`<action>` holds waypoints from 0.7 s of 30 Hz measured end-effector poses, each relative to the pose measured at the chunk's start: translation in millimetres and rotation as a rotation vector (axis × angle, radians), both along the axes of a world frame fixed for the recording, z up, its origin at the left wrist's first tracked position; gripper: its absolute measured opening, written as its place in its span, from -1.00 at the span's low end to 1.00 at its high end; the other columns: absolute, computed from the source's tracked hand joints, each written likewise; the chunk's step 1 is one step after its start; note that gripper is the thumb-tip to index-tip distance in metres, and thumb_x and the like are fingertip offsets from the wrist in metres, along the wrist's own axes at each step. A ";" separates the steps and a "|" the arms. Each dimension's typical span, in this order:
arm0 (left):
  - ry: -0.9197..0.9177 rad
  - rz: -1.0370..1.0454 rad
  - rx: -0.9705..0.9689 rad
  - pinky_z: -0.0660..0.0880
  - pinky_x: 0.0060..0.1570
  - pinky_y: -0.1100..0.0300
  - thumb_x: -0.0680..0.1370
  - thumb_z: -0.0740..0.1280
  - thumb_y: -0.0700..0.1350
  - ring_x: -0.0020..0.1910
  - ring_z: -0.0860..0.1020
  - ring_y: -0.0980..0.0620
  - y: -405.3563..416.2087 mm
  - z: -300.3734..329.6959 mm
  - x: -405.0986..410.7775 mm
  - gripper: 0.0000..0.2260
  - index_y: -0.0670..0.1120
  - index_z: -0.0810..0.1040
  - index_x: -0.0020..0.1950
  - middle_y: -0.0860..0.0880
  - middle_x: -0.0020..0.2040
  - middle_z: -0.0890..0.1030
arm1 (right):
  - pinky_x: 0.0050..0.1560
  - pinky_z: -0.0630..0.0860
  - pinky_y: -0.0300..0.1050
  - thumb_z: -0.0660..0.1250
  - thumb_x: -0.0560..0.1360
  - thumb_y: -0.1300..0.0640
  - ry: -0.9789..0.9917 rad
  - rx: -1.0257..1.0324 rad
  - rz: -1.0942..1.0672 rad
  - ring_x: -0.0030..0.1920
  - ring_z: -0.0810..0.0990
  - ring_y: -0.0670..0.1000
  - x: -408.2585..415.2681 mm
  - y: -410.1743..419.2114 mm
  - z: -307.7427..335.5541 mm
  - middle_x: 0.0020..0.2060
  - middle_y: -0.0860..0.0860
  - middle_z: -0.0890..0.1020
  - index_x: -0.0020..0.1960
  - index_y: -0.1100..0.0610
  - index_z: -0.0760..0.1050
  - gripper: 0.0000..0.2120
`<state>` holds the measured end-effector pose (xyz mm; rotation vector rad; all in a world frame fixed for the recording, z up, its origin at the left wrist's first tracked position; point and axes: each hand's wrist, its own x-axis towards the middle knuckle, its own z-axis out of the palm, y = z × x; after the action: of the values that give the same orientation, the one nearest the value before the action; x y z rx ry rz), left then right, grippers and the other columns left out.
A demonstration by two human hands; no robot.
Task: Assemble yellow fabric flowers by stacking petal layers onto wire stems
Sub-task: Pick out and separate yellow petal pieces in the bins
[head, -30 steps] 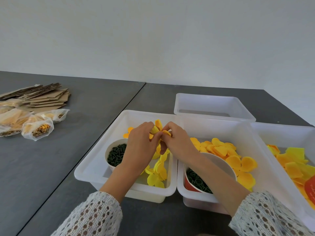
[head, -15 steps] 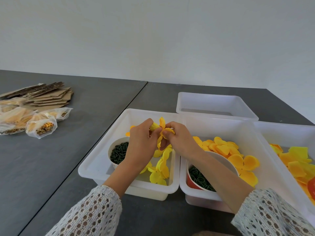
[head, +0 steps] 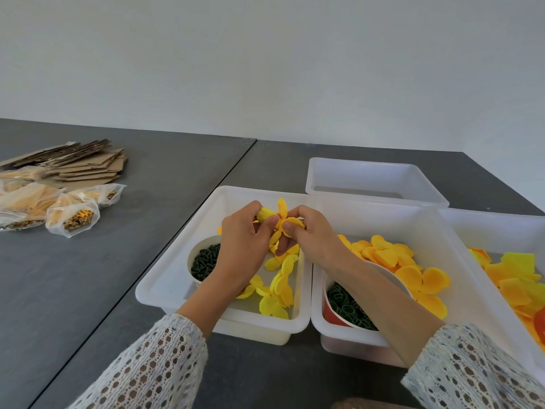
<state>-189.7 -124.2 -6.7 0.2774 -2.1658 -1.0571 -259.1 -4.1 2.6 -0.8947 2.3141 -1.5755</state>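
My left hand (head: 244, 246) and my right hand (head: 312, 236) meet above the left white bin (head: 165, 278). The left fingers pinch a small rolled yellow flower centre (head: 265, 214). The right fingers pinch a yellow petal layer (head: 284, 221) pressed against that centre, its petals splayed up and down. Any wire stem is hidden by my hands. Loose yellow petal layers (head: 277, 290) lie in the bin below. A paper cup of dark green stem pieces (head: 203, 261) stands in the same bin, left of my left wrist.
The middle bin (head: 383, 219) holds orange-yellow petals (head: 413, 270) and a red cup of green rings (head: 345, 305). A bin at the right (head: 501, 228) holds more petals. An empty bin (head: 374, 178) stands behind. Cardboard pieces (head: 85, 163) and plastic bags (head: 70, 216) lie far left.
Both hands have stayed together over the left bin, working the petal layer against the flower centre. The petal layer now stands more spread between the fingertips. The camera view shifted slightly.
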 end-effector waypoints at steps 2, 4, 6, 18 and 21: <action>0.011 -0.009 0.006 0.27 -0.48 0.26 0.56 0.37 -0.14 -0.47 0.33 0.10 0.7 -0.4 -0.1 -0.70 -0.14 0.36 -0.31 -0.06 -0.45 0.50 | -0.03 0.61 0.13 0.18 0.60 0.25 -0.003 -0.006 -0.003 -0.31 0.68 0.11 0.0 -0.1 0.2 -0.36 0.10 0.66 0.05 0.25 0.43 -0.91; 0.034 -0.023 -0.007 0.25 -0.51 0.36 0.56 0.38 -0.13 -0.50 0.34 0.17 1.6 -0.6 0.4 -0.68 -0.04 0.32 -0.33 0.07 -0.49 0.45 | -0.04 0.62 0.12 0.18 0.60 0.25 -0.018 -0.026 -0.011 -0.30 0.68 0.12 0.0 -0.4 1.2 -0.34 0.14 0.66 0.07 0.25 0.44 -0.89; 0.044 -0.027 -0.117 0.34 -0.44 0.35 0.56 0.38 -0.11 -0.43 0.42 0.17 4.1 -0.2 1.5 -0.72 0.02 0.37 -0.30 0.13 -0.43 0.48 | -0.04 0.62 0.09 0.18 0.60 0.24 -0.051 -0.054 -0.023 -0.30 0.68 0.11 -0.1 -0.5 2.4 -0.29 0.15 0.67 0.09 0.24 0.44 -0.88; 0.259 -0.022 -0.235 0.28 0.25 0.34 0.65 0.18 -0.01 0.28 0.38 0.10 1.6 1.1 4.3 -0.77 -0.03 0.56 0.18 0.05 0.25 0.46 | -0.13 0.62 -0.16 0.15 0.60 0.26 -0.192 -0.293 0.068 -0.22 0.70 0.10 -3.7 7.0 10.6 -0.21 0.05 0.71 -0.02 0.15 0.61 -0.75; 0.261 0.071 -0.154 0.23 0.16 0.44 0.61 0.22 0.06 0.21 0.37 0.08 -4.0 2.1 3.4 -0.77 -0.01 0.48 0.20 0.05 0.18 0.43 | -0.14 0.60 -0.20 0.13 0.61 0.23 -0.182 -0.256 0.056 -0.27 0.70 0.06 -3.7 6.5 11.0 -0.26 -0.02 0.71 -0.08 0.09 0.61 -0.72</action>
<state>-186.2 -128.3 -4.6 0.1362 -1.9737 -0.8321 -262.8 2.5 13.6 -0.8210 1.9795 -1.8735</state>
